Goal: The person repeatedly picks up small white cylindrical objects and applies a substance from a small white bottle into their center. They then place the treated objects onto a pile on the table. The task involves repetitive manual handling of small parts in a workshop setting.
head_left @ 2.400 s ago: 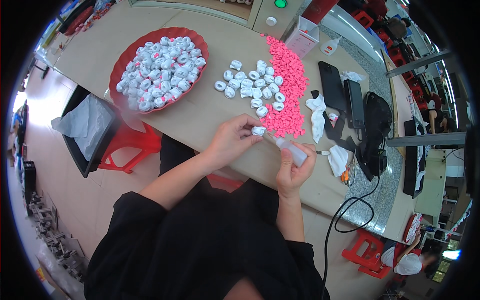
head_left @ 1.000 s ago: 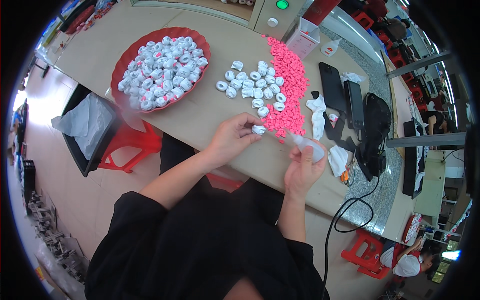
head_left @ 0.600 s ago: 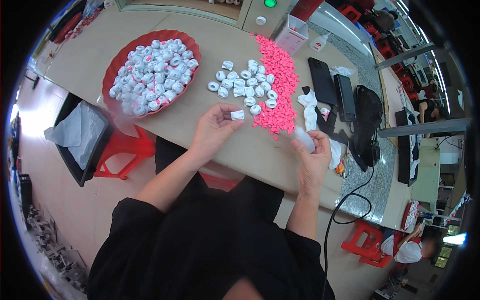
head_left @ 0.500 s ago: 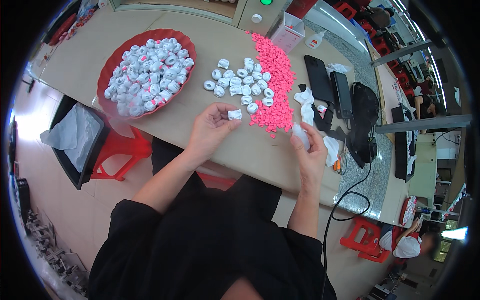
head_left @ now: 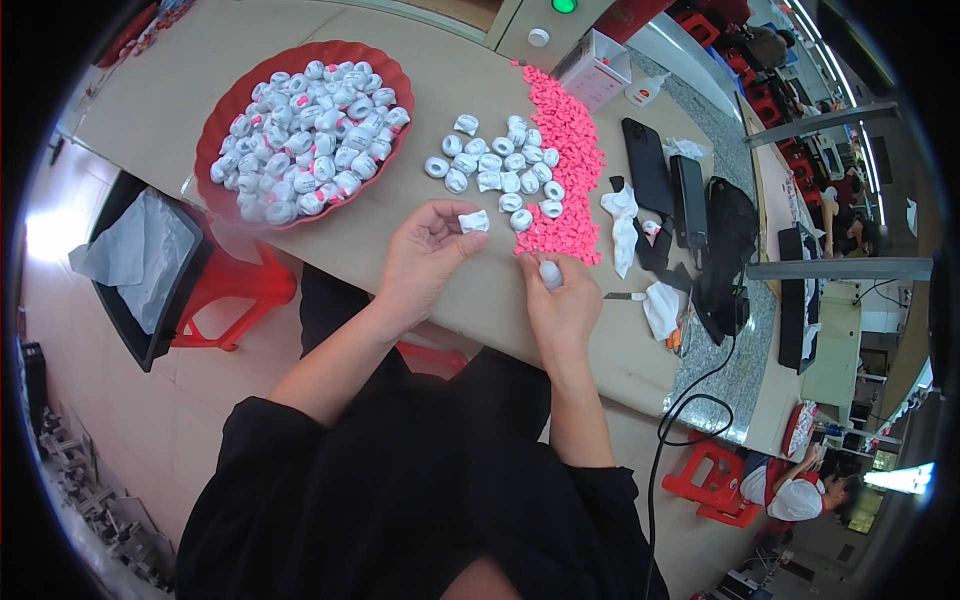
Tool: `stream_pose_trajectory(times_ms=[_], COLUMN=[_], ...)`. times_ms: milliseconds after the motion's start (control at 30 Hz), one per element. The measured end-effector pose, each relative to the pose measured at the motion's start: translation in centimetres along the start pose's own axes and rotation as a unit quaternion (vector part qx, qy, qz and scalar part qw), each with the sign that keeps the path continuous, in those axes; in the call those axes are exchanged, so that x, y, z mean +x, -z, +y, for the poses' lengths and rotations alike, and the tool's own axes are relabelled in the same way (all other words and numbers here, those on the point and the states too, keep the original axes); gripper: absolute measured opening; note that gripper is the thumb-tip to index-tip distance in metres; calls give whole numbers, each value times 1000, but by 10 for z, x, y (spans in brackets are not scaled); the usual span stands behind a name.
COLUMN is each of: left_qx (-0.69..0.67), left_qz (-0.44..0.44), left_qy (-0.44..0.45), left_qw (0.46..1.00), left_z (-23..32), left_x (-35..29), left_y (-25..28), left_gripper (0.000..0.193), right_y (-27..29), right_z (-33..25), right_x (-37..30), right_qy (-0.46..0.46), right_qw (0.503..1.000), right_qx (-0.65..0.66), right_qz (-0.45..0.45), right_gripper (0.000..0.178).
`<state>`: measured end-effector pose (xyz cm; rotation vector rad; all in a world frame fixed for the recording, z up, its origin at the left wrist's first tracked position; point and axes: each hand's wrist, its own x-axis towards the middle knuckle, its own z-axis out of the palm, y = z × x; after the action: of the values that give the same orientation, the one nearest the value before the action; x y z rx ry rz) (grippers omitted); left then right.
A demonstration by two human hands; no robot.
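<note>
The left hand (head_left: 425, 255) pinches a small white wrapped piece (head_left: 474, 221) between thumb and fingertips, just above the tabletop. The right hand (head_left: 562, 300) closes around a second white piece (head_left: 551, 274), its fingers curled tight about it; this piece sits at the near edge of the pink pile. Both hands work close together over the beige table (head_left: 200, 60), near its front edge.

Just beyond the hands lies a cluster of white wrapped rings (head_left: 495, 165), loose on the surface, touching a long heap of pink pellets (head_left: 568, 165) to its right. Farther left stands a red round tray (head_left: 220, 110), filled with white wrapped pieces showing pink at their ends. A small white box (head_left: 597, 68) stands at the far end of the pink heap.

To the right, on a grey speckled strip of the counter (head_left: 735, 375), lie dark phones (head_left: 650, 165), crumpled white scraps (head_left: 623, 215) and a black cable (head_left: 690, 410). Below the table stand a red stool (head_left: 235, 295) and a black bin lined with a pale bag (head_left: 140, 265) on a tan floor. Another person sits at lower right beside further red stools.
</note>
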<state>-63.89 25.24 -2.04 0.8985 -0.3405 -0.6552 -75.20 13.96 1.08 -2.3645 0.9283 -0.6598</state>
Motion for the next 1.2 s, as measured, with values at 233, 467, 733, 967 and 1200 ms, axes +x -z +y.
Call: stream_pose_trajectory(times_ms=[233, 467, 733, 967, 1200], left_qx=[-10, 8, 84, 126, 202], left_qz=[-16, -35, -100, -167, -197], left_qy=[3, 22, 44, 81, 71], left_qw=[1000, 999, 990, 975, 957], left_z=[0, 0, 1, -8, -3], left_x=[0, -1, -3, -11, -14], left_y=[1, 1, -10, -25, -26], left_gripper=[28, 28, 27, 25, 26], right_y=[-9, -3, 15, 23, 27], right_z=[-13, -2, 14, 15, 19], right_x=[9, 6, 3, -8, -4], right_qy=[-11, 80, -79, -103, -124], right_qw=[990, 994, 943, 871, 868], right_qx=[-132, -60, 315, 461, 452], right_qz=[-48, -49, -75, -132, -165], right_gripper=[16, 13, 11, 13, 16])
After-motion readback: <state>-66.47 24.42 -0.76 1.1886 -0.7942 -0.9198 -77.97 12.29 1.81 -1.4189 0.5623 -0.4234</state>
